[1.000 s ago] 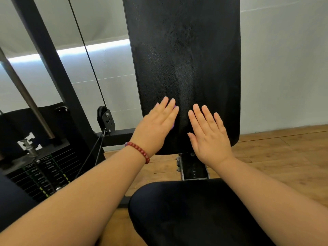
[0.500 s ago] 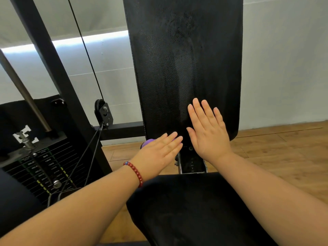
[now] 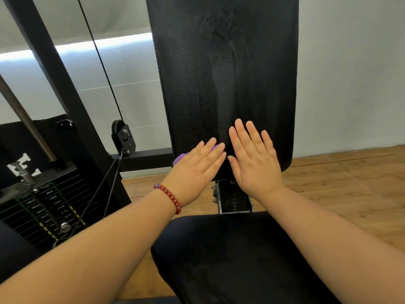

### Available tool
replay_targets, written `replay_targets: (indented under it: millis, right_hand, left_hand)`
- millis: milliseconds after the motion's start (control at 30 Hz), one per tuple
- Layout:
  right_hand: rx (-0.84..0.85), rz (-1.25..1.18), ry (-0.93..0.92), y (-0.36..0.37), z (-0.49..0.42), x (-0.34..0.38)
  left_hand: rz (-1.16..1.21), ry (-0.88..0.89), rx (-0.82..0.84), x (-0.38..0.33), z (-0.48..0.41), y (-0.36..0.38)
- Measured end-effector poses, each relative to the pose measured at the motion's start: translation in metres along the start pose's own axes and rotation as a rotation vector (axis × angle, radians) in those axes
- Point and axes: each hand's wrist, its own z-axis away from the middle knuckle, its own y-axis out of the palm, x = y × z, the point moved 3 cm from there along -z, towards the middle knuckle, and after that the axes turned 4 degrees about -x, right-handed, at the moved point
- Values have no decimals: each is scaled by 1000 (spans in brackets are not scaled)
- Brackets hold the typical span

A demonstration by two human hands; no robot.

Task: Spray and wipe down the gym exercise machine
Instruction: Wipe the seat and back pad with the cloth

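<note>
While the left hand (image 3: 197, 170) presses a purple cloth (image 3: 180, 159), fingers straight, to the lower edge of the back pad (image 3: 225, 69), the right hand (image 3: 255, 165) lies flat beside it. Streaks above them suggest this pad is nearly wiped; the seat (image 3: 230, 260) below looks undone.

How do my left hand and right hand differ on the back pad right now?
The left hand presses a purple cloth against the back pad; the right hand lies bare on it. The left wrist wears a red bead bracelet; the right wrist has none. The left hand sits lower than the right hand. Both are flat, fingers straight.
</note>
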Motion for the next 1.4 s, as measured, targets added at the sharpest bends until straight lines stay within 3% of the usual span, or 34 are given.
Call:
replay_targets:
  millis: [100,267,633,767,900,1067,1200,1400]
  right_hand:
    - [-6,-37,13,-4,-1,0]
    - [4,-109,43,-14,-4,1]
    - [-20,-106,222,-35,-58,-31]
    - [-17,-68,245,-29,-72,-37]
    - [-51,-46,232,-19,-67,-38]
    - [-122,-59,207,-15,-66,-39]
    - [-145,-65,204,-14,-64,-40]
    - [-149,-62,215,-14,-64,-39]
  left_hand:
    - [60,21,73,-4,10,2]
    - [167,-50,4,9,0,-22]
    - [65,-32,-105,49,-72,-50]
    - [-13,-152,-179,70,-115,-72]
    - [-103,-307,-49,72,-134,-58]
    - [-189,-82,-152,52,-108,-35]
    - [-113,39,-270,60,-109,-40]
    - [-190,-182,-313,85,-134,-47]
